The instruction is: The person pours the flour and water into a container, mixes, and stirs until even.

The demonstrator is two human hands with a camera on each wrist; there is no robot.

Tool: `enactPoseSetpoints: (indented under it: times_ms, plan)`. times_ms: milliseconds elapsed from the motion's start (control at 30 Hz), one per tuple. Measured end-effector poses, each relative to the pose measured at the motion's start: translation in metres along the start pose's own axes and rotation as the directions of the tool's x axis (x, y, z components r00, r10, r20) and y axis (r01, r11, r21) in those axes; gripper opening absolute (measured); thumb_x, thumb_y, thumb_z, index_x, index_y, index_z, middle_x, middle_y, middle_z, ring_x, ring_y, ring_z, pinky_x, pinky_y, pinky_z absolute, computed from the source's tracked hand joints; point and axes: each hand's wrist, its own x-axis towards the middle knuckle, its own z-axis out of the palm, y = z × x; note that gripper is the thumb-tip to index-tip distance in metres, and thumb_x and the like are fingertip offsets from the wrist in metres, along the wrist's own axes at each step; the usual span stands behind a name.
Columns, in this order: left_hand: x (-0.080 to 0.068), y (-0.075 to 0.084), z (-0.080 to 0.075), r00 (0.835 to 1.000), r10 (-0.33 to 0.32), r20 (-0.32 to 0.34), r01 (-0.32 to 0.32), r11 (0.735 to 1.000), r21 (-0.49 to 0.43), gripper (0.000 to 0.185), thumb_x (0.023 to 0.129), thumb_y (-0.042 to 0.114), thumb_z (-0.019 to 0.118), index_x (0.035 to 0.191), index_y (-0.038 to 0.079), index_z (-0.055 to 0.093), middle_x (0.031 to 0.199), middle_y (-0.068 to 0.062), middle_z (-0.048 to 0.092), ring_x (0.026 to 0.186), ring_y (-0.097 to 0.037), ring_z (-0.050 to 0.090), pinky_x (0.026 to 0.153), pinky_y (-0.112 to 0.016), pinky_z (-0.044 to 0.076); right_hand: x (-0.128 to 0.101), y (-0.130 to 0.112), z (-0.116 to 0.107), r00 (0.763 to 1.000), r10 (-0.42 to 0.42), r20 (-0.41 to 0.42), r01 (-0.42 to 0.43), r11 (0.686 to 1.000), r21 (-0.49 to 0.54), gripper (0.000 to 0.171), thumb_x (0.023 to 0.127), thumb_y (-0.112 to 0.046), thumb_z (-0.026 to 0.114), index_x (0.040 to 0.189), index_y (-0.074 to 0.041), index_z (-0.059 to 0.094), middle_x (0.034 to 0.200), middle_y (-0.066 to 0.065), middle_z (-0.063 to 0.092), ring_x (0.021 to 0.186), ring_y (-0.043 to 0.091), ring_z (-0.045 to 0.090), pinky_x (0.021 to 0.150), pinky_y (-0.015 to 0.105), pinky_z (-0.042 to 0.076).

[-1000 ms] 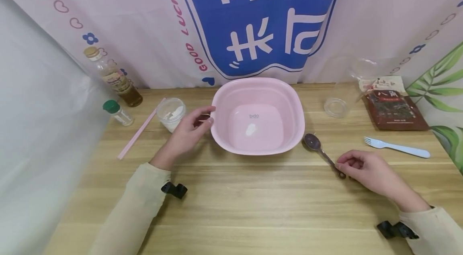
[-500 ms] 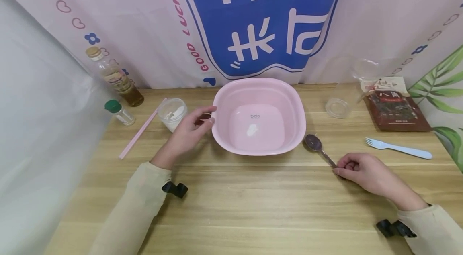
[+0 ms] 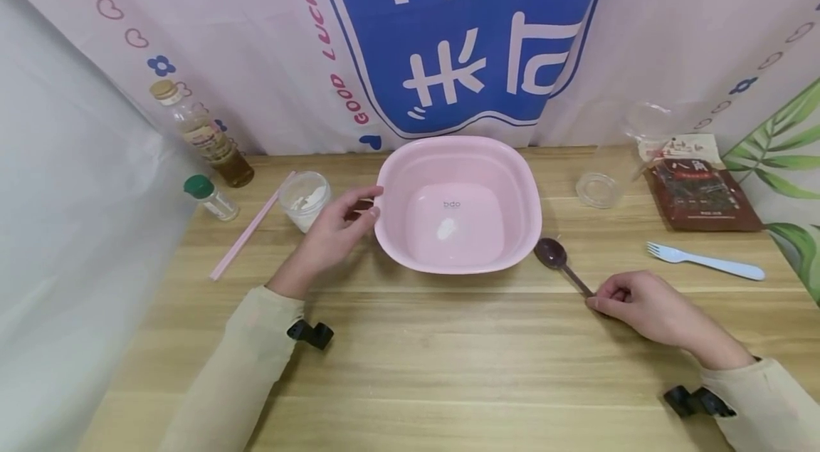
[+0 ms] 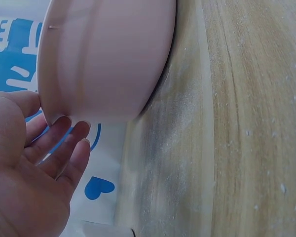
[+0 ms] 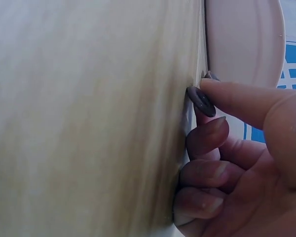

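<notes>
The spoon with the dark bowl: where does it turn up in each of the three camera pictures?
Head view: the spoon lies on the table right of the pink basin, its handle end pinched by the right hand.
Left wrist view: not in it; only the basin's side and the left hand show.
Right wrist view: part of the spoon shows at centre, under the thumb.
Shared landmark: the pink basin.
</notes>
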Motion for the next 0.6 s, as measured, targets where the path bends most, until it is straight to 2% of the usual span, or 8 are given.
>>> enactPoseSetpoints:
  times_ms: [433, 600]
  plan:
    - [0.001, -0.0006, -0.0001, 1.0, 0.0, 0.002, 0.0, 1.0, 0.002, 0.044, 0.111, 0.016, 0.059, 0.153, 0.004, 0.056, 0.152, -0.02, 0.061, 0.132, -0.038, 0.064, 0.111, -0.055, 0.054, -0.0013, 0.0005, -0.0015, 1.0, -0.009, -0.013, 0.009, 0.999, 0.036, 0.021, 0.106, -0.023, 0.071, 0.087, -0.014, 0.076, 0.074, -0.003, 0.061, 0.064, 0.005, 0.045, 0.057, 0.024, 0.037]
    - [0.0004, 0.0004, 0.0, 1.0, -0.002, 0.0, 0.002, 1.0, 0.008, 0.045, 0.111, 0.017, 0.059, 0.154, 0.004, 0.055, 0.154, -0.019, 0.06, 0.133, -0.037, 0.063, 0.111, -0.053, 0.054, -0.0017, 0.0015, -0.0044, 1.0, -0.011, -0.019, 0.012, 0.999, 0.047, 0.018, 0.106, -0.02, 0.07, 0.092, -0.011, 0.077, 0.078, -0.002, 0.063, 0.067, 0.005, 0.047, 0.058, 0.025, 0.04]
